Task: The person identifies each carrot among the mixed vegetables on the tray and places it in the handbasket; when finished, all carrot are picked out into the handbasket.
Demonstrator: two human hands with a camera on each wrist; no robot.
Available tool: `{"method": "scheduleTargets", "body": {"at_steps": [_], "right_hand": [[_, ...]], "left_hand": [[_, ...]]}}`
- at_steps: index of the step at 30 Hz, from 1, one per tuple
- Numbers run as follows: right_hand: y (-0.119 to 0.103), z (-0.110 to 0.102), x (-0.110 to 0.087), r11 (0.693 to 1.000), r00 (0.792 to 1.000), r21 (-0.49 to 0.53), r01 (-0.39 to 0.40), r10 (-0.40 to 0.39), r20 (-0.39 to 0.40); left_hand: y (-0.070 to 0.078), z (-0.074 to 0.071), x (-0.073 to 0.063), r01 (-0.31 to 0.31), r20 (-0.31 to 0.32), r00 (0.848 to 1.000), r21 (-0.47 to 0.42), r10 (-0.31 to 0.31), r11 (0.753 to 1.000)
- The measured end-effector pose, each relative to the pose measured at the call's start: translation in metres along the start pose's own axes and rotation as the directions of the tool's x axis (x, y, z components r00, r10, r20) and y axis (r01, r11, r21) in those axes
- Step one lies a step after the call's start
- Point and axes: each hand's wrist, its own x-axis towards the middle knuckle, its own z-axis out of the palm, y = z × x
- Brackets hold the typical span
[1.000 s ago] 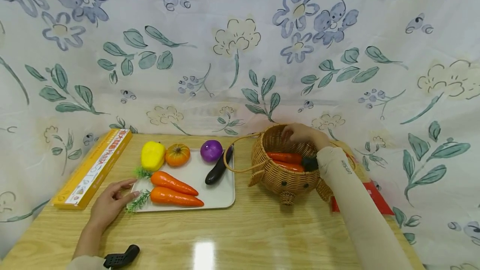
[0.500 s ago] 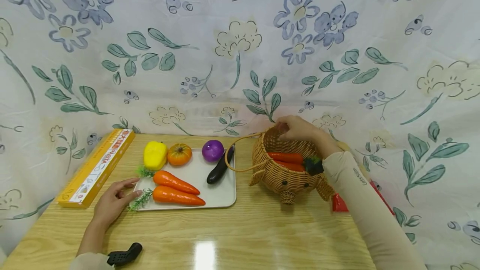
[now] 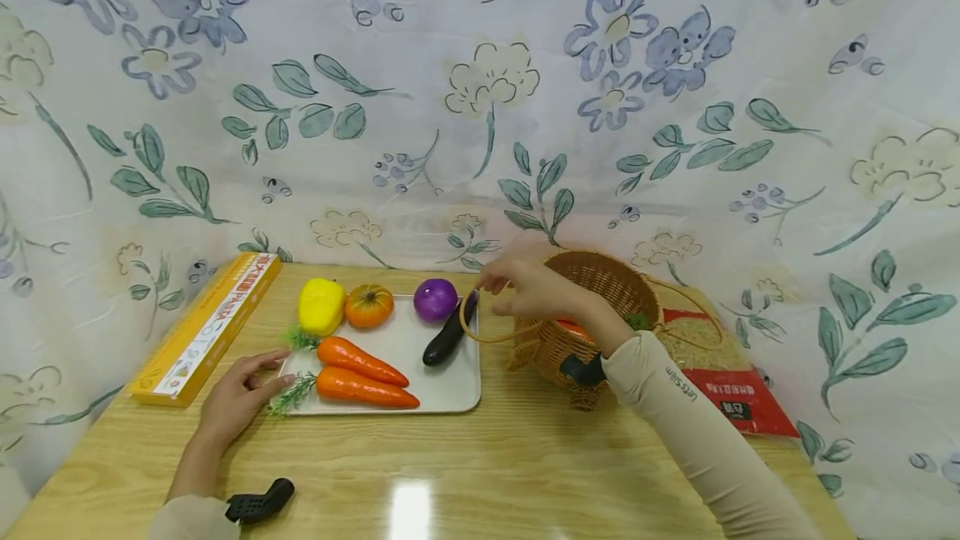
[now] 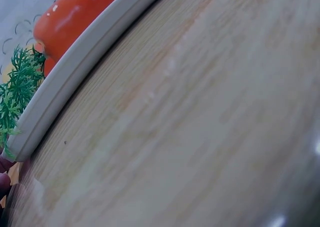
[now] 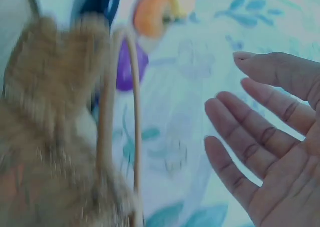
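My right hand [image 3: 536,288] is raised over the left rim of a wicker basket [image 3: 600,269], near its loop handle [image 3: 467,325]. In the right wrist view its fingers [image 5: 245,132] are spread, with nothing between them. Something red shows inside the basket, mostly hidden by the hand and wrist. My left hand [image 3: 236,398] rests at the left edge of a white tray [image 3: 450,400], fingertips right at the rim beside the carrot greens. Two toy carrots [image 3: 363,362] lie on the tray, with an eggplant [image 3: 447,340] and a purple onion [image 3: 435,300] at its right side.
A yellow bell pepper [image 3: 322,307] and an orange pumpkin [image 3: 368,307] sit at the tray's back left. A yellow pasta box [image 3: 206,332] lies left of the tray. Right of the basket lies a red bag [image 3: 742,402]. A floral cloth [image 3: 420,15] hangs behind the table.
My right hand has moved left, from above the inside of the basket to beyond its left rim, near the handle. The red bag shows more now. The left hand stays at the tray edge.
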Motion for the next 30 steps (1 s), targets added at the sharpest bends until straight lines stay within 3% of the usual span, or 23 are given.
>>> {"method": "scheduleTargets", "body": {"at_steps": [10, 16, 23, 30], "right_hand": [[-0.035, 0.058, 0.046, 0.993, 0.989, -0.047, 0.110, -0.105, 0.102], [-0.049, 0.089, 0.075, 0.987, 0.980, -0.089, 0.131, -0.115, 0.161], [-0.051, 0.124, 0.106, 0.982, 0.978, -0.130, 0.139, -0.116, 0.172], [-0.052, 0.143, 0.126, 0.982, 0.974, -0.119, 0.150, -0.126, 0.188]], "left_hand": [[-0.001, 0.002, 0.004, -0.007, -0.020, 1.000, -0.020, 0.007, 1.000], [-0.002, 0.001, 0.005, -0.021, -0.038, 0.999, -0.018, 0.020, 1.000], [-0.002, -0.001, 0.003, -0.005, -0.022, 1.000, -0.027, 0.005, 1.000], [-0.003, -0.001, 0.002, 0.005, -0.023, 1.000, -0.025, -0.005, 1.000]]}}
